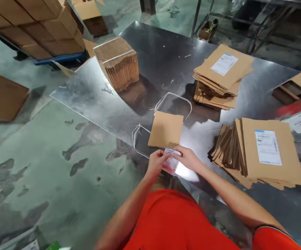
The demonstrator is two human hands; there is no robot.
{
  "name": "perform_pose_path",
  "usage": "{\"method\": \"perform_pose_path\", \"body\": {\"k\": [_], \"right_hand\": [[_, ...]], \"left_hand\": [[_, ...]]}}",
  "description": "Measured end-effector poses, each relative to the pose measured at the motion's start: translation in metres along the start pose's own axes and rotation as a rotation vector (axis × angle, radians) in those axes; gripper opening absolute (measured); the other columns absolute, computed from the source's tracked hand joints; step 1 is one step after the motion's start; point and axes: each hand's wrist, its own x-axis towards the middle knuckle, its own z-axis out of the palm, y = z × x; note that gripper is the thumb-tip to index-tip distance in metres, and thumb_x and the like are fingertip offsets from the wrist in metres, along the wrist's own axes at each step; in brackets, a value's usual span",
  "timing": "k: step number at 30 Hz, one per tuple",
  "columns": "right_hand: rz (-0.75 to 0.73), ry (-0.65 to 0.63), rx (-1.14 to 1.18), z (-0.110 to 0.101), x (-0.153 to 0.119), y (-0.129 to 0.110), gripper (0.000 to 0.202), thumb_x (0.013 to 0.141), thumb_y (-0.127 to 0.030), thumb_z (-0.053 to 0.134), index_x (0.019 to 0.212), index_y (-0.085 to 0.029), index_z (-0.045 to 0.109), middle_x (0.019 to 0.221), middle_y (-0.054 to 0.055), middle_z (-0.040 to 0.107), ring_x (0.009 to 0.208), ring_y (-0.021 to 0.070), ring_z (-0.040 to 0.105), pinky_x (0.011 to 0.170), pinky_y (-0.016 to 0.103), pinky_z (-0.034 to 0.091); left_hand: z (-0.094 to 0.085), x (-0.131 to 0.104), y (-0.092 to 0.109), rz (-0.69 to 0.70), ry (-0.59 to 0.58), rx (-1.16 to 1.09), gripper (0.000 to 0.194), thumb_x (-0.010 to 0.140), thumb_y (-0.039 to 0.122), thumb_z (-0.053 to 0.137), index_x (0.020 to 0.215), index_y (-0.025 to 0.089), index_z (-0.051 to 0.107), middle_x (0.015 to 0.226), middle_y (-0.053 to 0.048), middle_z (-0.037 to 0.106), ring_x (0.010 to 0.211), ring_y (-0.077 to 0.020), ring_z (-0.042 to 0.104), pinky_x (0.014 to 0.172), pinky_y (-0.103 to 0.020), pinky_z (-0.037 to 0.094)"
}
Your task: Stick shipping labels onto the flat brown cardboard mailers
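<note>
Between my two hands is a small printed label (170, 163), held just off the table's near edge. My left hand (156, 161) pinches its left side, and my right hand (187, 158) grips its upper right side with fingers closed. Right beyond them a plain brown cardboard mailer (166, 129) lies flat on the metal table, with no label on its upper face. Loops of loose white strap (175, 94) lie behind the mailer and to its left.
A strapped bundle of cardboard mailers (119, 62) stands at the table's back left. Labelled mailers lie in a back stack (219, 74) and a fanned pile (270, 149) on the right. Cartons (35, 24) sit on a blue pallet or cart (60, 58). The metal table (161, 52) borders green floor.
</note>
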Motion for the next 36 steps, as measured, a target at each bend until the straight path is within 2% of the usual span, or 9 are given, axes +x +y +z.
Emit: {"method": "perform_pose_path", "body": {"k": [4, 9, 13, 18, 23, 26, 28, 31, 36], "right_hand": [[-0.052, -0.01, -0.164, -0.009, 0.044, 0.014, 0.018, 0.089, -0.031, 0.053, 0.077, -0.02, 0.059, 0.076, 0.001, 0.062, 0.074, 0.0165, 0.055, 0.068, 0.027, 0.038], [-0.031, 0.139, -0.361, -0.031, 0.134, 0.036, 0.011, 0.086, -0.028, 0.057, 0.092, -0.019, 0.059, 0.097, 0.006, 0.064, 0.092, 0.0215, 0.058, 0.08, 0.032, 0.043], [0.01, 0.094, -0.583, -0.033, 0.175, 0.042, 0.042, 0.079, -0.037, 0.071, 0.112, -0.018, 0.054, 0.118, 0.012, 0.059, 0.108, 0.028, 0.055, 0.087, 0.038, 0.045], [0.052, 0.062, -0.725, -0.028, 0.179, 0.042, 0.056, 0.078, -0.043, 0.073, 0.122, -0.017, 0.051, 0.126, 0.016, 0.056, 0.115, 0.031, 0.052, 0.092, 0.043, 0.045], [0.042, 0.234, -0.807, -0.014, 0.166, 0.044, 0.071, 0.084, -0.039, 0.067, 0.145, -0.018, 0.037, 0.141, 0.02, 0.049, 0.128, 0.0382, 0.044, 0.099, 0.055, 0.041], [-0.131, 0.208, -0.747, 0.008, 0.167, 0.051, 0.055, 0.094, -0.03, 0.05, 0.145, -0.013, 0.039, 0.148, 0.019, 0.045, 0.139, 0.0331, 0.036, 0.112, 0.052, 0.033], [-0.161, 0.207, -0.72, 0.023, 0.174, 0.057, 0.053, 0.097, -0.033, 0.043, 0.145, -0.009, 0.041, 0.152, 0.019, 0.04, 0.144, 0.0326, 0.03, 0.118, 0.053, 0.023], [-0.085, 0.26, -0.732, 0.042, 0.182, 0.064, 0.064, 0.097, -0.041, 0.045, 0.149, -0.005, 0.035, 0.157, 0.022, 0.031, 0.147, 0.0363, 0.023, 0.119, 0.06, 0.014], [-0.46, -0.053, -0.694, 0.054, 0.152, 0.064, 0.054, 0.096, -0.036, 0.046, 0.146, -0.016, 0.042, 0.155, 0.012, 0.039, 0.147, 0.0282, 0.026, 0.122, 0.053, 0.014]], "left_hand": [[0.002, 0.024, -0.023, -0.027, 0.115, 0.056, 0.051, 0.062, 0.062, 0.069, 0.051, 0.02, 0.043, 0.05, 0.008, 0.036, 0.05, -0.0078, 0.034, 0.048, -0.023, 0.027], [-0.016, 0.033, -0.061, -0.102, 0.135, 0.047, 0.043, 0.057, 0.053, 0.075, 0.058, 0.018, 0.05, 0.054, 0.006, 0.046, 0.052, -0.0096, 0.04, 0.048, -0.022, 0.03], [-0.027, 0.038, -0.084, -0.143, 0.167, 0.067, 0.034, 0.064, 0.045, 0.071, 0.063, 0.018, 0.051, 0.058, 0.005, 0.051, 0.054, -0.0102, 0.044, 0.05, -0.022, 0.034], [-0.034, 0.038, -0.095, -0.192, 0.169, 0.114, 0.029, 0.07, 0.044, 0.068, 0.066, 0.018, 0.055, 0.059, 0.004, 0.056, 0.054, -0.0116, 0.05, 0.049, -0.021, 0.036], [-0.057, -0.01, -0.1, -0.231, 0.125, 0.197, 0.024, 0.069, 0.038, 0.066, 0.062, 0.016, 0.064, 0.054, 0.001, 0.06, 0.053, -0.015, 0.054, 0.049, -0.024, 0.037], [-0.072, -0.023, -0.091, -0.039, 0.069, 0.312, 0.032, 0.079, 0.042, 0.057, 0.065, 0.016, 0.069, 0.06, -0.003, 0.066, 0.059, -0.018, 0.06, 0.055, -0.026, 0.044], [-0.076, -0.008, -0.078, 0.182, 0.007, 0.417, 0.036, 0.088, 0.041, 0.048, 0.077, 0.017, 0.073, 0.092, -0.01, 0.075, 0.08, -0.0214, 0.068, 0.071, -0.03, 0.052], [-0.072, 0.037, -0.06, 0.312, -0.038, 0.581, 0.033, 0.091, 0.03, 0.044, 0.088, 0.019, 0.074, 0.139, -0.011, 0.06, 0.102, -0.0227, 0.068, 0.088, -0.033, 0.052], [-0.065, 0.079, -0.054, 0.236, -0.021, 0.984, 0.029, 0.094, 0.026, 0.044, 0.094, 0.022, 0.073, 0.147, -0.008, 0.054, 0.083, -0.019, 0.072, 0.071, -0.029, 0.053]]}}
